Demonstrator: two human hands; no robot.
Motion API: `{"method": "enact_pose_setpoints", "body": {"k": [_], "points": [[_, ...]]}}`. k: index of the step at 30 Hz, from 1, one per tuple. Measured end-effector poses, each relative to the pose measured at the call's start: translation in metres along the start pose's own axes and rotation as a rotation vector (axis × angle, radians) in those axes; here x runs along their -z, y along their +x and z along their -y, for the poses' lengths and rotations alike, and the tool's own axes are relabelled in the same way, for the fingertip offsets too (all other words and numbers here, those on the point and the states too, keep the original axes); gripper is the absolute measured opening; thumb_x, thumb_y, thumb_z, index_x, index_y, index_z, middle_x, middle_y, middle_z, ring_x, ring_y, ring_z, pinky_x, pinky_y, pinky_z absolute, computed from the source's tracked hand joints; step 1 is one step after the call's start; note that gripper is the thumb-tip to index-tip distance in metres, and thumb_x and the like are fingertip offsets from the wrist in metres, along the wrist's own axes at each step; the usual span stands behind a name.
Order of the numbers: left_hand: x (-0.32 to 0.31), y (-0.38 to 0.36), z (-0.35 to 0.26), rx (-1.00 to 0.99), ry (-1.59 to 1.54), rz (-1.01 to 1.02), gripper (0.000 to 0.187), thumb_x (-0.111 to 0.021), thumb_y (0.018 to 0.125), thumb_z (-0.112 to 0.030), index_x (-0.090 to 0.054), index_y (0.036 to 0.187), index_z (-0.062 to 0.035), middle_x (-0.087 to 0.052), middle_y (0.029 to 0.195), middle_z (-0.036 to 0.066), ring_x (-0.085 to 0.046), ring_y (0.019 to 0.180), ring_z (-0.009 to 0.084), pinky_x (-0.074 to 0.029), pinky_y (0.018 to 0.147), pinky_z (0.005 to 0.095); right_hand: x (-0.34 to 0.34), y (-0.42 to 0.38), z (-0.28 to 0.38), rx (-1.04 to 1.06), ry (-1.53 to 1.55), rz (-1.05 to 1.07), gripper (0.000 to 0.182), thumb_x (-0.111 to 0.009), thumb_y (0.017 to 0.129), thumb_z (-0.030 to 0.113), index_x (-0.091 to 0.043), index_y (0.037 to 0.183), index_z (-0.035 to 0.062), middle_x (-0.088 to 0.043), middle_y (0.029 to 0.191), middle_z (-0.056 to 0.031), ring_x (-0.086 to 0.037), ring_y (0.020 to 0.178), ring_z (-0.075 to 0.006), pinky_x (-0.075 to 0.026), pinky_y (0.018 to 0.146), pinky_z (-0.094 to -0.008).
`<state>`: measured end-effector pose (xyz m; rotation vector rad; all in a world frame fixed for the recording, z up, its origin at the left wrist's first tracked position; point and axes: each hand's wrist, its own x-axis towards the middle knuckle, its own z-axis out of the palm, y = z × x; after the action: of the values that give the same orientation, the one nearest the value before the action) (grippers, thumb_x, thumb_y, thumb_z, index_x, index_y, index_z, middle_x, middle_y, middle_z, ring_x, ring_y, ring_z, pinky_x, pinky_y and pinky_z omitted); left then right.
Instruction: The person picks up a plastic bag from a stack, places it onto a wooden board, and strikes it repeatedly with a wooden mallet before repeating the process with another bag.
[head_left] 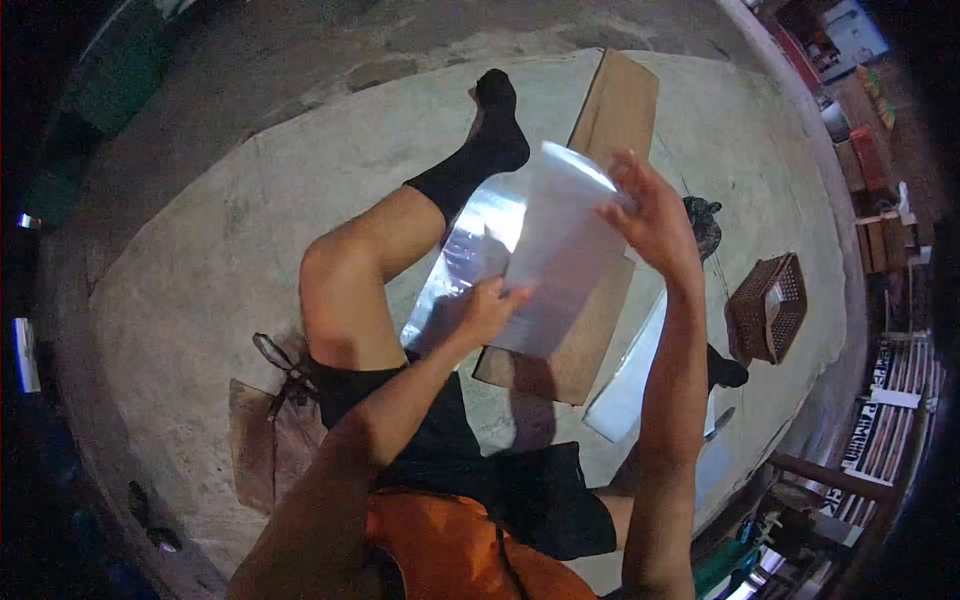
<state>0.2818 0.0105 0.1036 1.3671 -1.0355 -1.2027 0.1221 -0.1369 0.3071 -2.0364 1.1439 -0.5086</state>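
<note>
A translucent plastic sheet (565, 250) is held up in front of me, its top edge curled and catching the light. My left hand (488, 312) pinches its lower left edge, thumb on top. At the upper right edge of the sheet is my right hand (652, 215), slightly blurred, with fingers and thumb apart. Beneath the sheet, a long cardboard strip (622, 105) lies on the floor. A shiny plastic sheet (470, 250) rests to the left, by my leg, and a pale sheet (628, 385) lies on the right under my right forearm.
A brown woven basket (768, 308) sits on the pale ground sheet (200, 260) at the right. Near it is a dark object (703, 226) I cannot make out. By my left thigh lies a brown bag (295, 440). My black-socked foot (497, 120) extends ahead.
</note>
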Motion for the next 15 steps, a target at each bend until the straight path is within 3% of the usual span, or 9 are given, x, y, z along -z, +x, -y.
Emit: {"method": "enact_pose_setpoints", "body": {"k": [3, 4, 6, 7, 9, 11, 12, 14, 15], "points": [[0.048, 0.011, -0.004, 0.171, 0.243, 0.029, 0.047, -0.069, 0.086, -0.041, -0.068, 0.104, 0.0022, -0.071, 0.095, 0.016, -0.066, 0.086, 0.0282, -0.050, 0.077, 0.0414, 0.004, 0.008, -0.008, 0.015, -0.251, -0.249, 0.061, -0.074, 0.084, 0.018, -0.048, 0.137, 0.0017, -0.054, 0.134, -0.0192, -0.059, 0.115, -0.0293, -0.051, 0.090, -0.0380], [0.062, 0.014, 0.000, 0.232, 0.392, 0.010, 0.049, -0.070, 0.085, -0.042, -0.068, 0.104, 0.0028, -0.071, 0.096, 0.017, -0.066, 0.087, 0.0284, -0.050, 0.079, 0.0417, 0.007, 0.002, -0.015, 0.014, -0.240, -0.264, 0.061, -0.074, 0.084, 0.018, -0.048, 0.137, 0.0017, -0.054, 0.134, -0.0192, -0.059, 0.115, -0.0293, -0.051, 0.090, -0.0380], [0.080, 0.028, 0.078, 0.244, 0.386, -0.070, 0.055, -0.072, 0.081, -0.044, -0.067, 0.105, 0.0053, -0.070, 0.099, 0.022, -0.067, 0.091, 0.0309, -0.050, 0.082, 0.0428, 0.012, -0.024, -0.035, -0.072, -0.057, -0.394, 0.056, -0.072, 0.086, 0.019, -0.051, 0.135, 0.0022, -0.058, 0.129, -0.0181, -0.061, 0.112, -0.0291, -0.052, 0.089, -0.0374], [0.088, 0.025, 0.075, 0.375, 0.344, 0.002, 0.061, -0.072, 0.078, -0.047, -0.066, 0.104, 0.0081, -0.068, 0.100, 0.028, -0.067, 0.093, 0.0346, -0.049, 0.084, 0.0437, 0.013, -0.043, -0.055, -0.093, -0.049, -0.418, 0.056, -0.072, 0.086, 0.019, -0.051, 0.135, 0.0022, -0.058, 0.129, -0.0181, -0.061, 0.112, -0.0291, -0.052, 0.089, -0.0374], [0.088, 0.022, 0.058, 0.413, 0.576, -0.050, 0.062, -0.072, 0.077, -0.044, -0.064, 0.109, 0.0080, -0.067, 0.101, 0.029, -0.067, 0.095, 0.0386, -0.050, 0.085, 0.0455, 0.014, -0.085, -0.113, -0.229, -0.028, -0.405, 0.050, -0.071, 0.087, 0.020, -0.055, 0.130, 0.0020, -0.062, 0.123, -0.0160, -0.062, 0.109, -0.0273, -0.052, 0.087, -0.0378], [0.066, 0.016, 0.006, 0.304, 0.943, -0.131, 0.060, -0.071, 0.080, -0.044, -0.062, 0.111, 0.0067, -0.065, 0.107, 0.028, -0.063, 0.103, 0.0424, -0.049, 0.088, 0.0478, 0.021, -0.134, -0.172, -0.439, -0.160, -0.400, 0.049, -0.073, 0.082, 0.022, -0.059, 0.125, 0.0021, -0.062, 0.123, -0.0199, -0.063, 0.109, -0.0320, -0.053, 0.086, -0.0404], [0.056, 0.016, 0.011, 0.058, 1.096, -0.255, 0.053, -0.072, 0.081, -0.037, -0.062, 0.113, 0.0042, -0.065, 0.110, 0.026, -0.063, 0.101, 0.0417, -0.050, 0.087, 0.0462, 0.027, -0.160, -0.188, -0.576, -0.248, -0.359, 0.049, -0.073, 0.082, 0.020, -0.059, 0.124, 0.0027, -0.062, 0.122, -0.0199, -0.063, 0.109, -0.0334, -0.052, 0.087, -0.0405], [0.012, 0.018, 0.003, -0.260, 1.150, -0.164, 0.052, -0.072, 0.081, -0.031, -0.059, 0.119, 0.0020, -0.062, 0.116, 0.025, -0.061, 0.105, 0.0402, -0.048, 0.091, 0.0453, 0.029, -0.203, -0.242, -0.628, -0.420, -0.350, 0.047, -0.072, 0.081, 0.017, -0.058, 0.125, 0.0037, -0.061, 0.122, -0.0196, -0.060, 0.111, -0.0356, -0.049, 0.093, -0.0413], [-0.024, 0.020, -0.011, -0.121, 1.024, 0.073, 0.054, -0.071, 0.081, -0.031, -0.057, 0.121, 0.0018, -0.061, 0.119, 0.024, -0.058, 0.109, 0.0394, -0.046, 0.094, 0.0455, 0.027, -0.213, -0.261, -0.626, -0.466, -0.388, 0.047, -0.071, 0.080, 0.012, -0.058, 0.124, 0.0041, -0.060, 0.123, -0.0179, -0.058, 0.114, -0.0352, -0.046, 0.097, -0.0412]]}}
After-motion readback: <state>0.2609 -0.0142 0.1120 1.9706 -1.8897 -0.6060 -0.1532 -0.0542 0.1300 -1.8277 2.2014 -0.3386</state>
